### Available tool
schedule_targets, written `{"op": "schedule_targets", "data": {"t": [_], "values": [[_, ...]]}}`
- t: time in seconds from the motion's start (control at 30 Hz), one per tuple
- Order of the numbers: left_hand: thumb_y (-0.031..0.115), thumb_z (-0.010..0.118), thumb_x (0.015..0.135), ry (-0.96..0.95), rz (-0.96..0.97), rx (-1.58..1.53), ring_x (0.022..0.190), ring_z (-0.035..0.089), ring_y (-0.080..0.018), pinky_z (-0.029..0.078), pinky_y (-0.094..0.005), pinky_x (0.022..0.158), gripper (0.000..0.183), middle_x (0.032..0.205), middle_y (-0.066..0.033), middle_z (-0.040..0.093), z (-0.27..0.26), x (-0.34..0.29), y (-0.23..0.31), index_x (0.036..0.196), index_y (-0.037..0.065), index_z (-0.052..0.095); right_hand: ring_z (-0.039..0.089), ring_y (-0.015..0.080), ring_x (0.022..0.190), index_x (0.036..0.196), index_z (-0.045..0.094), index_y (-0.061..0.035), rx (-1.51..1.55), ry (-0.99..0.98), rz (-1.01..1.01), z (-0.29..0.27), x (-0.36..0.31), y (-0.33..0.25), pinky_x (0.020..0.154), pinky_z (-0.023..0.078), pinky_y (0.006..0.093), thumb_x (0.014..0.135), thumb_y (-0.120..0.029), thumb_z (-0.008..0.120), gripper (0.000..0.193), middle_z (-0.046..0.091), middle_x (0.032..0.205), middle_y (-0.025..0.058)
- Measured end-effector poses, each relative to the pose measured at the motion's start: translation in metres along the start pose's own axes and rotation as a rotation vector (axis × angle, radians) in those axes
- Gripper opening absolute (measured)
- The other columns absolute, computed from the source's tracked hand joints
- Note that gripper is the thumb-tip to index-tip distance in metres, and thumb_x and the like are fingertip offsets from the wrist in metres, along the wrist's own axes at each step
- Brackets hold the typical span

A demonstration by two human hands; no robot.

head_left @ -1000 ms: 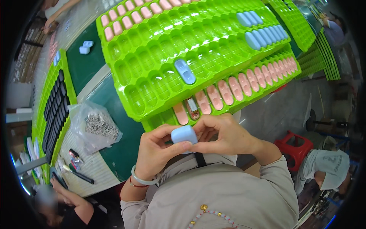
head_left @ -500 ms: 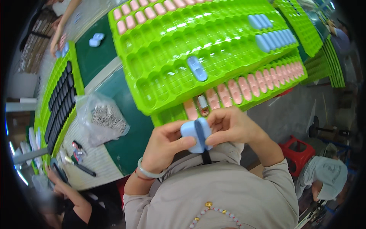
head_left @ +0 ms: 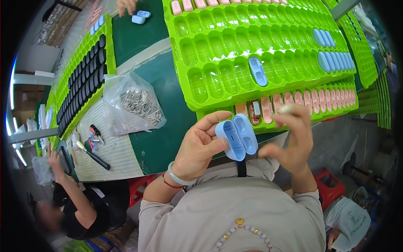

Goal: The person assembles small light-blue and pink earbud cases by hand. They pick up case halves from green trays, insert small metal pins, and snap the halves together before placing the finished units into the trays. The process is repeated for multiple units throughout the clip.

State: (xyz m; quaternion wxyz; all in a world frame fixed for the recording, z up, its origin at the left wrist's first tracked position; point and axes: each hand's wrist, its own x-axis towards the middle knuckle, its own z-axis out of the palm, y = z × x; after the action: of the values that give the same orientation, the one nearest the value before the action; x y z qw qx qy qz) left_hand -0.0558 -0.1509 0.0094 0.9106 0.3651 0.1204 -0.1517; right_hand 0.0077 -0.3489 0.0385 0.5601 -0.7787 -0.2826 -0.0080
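the blue case (head_left: pixel 233 142) is hinged wide open above the near edge of the table (head_left: pixel 157 147); the left hand (head_left: pixel 195 151) pinches its side between thumb and fingers. the right hand (head_left: pixel 294 140) hovers just beside, thumb and fingers spread, a pale blur at one tip that i can't make out. i see nothing sitting inside the case. the work looks partway along: the upper tray (head_left: pixel 184 82) has blue pieces (head_left: pixel 336 61) at its right, one lone blue piece (head_left: pixel 257 72) and pink pieces (head_left: pixel 200 4) at the far side, many pockets bare. the lower tray (head_left: pixel 205 113) holds pink shells (head_left: pixel 307 102) and a silver-and-red part (head_left: pixel 255 112). a clear bag (head_left: pixel 113 94) bulges with metal pins (head_left: pixel 142 105).
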Motion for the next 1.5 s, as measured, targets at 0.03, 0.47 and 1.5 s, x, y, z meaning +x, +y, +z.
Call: {"op": "schedule_targets", "data": {"t": [0.03,0.47,1.5], "values": [[0.004,0.062,0.081,0.022,0.014,0.000,0.098,0.057,-0.0149,0.047,-0.0286,0.086,0.055,0.110,-0.0098,0.058,0.003,0.001,0.002,0.129,0.000,0.036,0.050,0.0186,0.087,0.100,0.063,-0.0090,-0.216,0.018,-0.200,-0.003,-0.001,-0.009,0.070,0.044,0.0282,0.061,-0.022,0.079,0.044,0.052,0.101,0.0076],[0.013,0.069,0.071,-0.394,0.944,1.755,0.079,0.055,-0.0182,0.048,-0.0271,0.062,0.035,0.106,-0.0109,0.049,0.019,-0.015,0.092,0.104,0.005,0.058,0.034,0.0229,0.096,0.085,0.067,-0.0122,-0.321,-0.298,-0.573,0.007,0.027,-0.011,0.073,0.033,0.0320,0.062,-0.014,0.075,0.025,0.048,0.107,0.0024],[0.007,0.067,0.069,0.048,0.446,2.366,0.069,0.055,-0.0293,0.044,-0.0366,0.061,0.007,0.075,-0.0138,0.052,-0.226,0.252,0.373,0.074,0.003,0.064,0.057,0.0236,0.079,0.082,0.064,-0.0020,-0.589,0.475,0.067,-0.089,0.020,0.046,0.072,0.044,0.0321,0.071,-0.001,0.067,0.012,0.061,0.084,0.0101]]}}
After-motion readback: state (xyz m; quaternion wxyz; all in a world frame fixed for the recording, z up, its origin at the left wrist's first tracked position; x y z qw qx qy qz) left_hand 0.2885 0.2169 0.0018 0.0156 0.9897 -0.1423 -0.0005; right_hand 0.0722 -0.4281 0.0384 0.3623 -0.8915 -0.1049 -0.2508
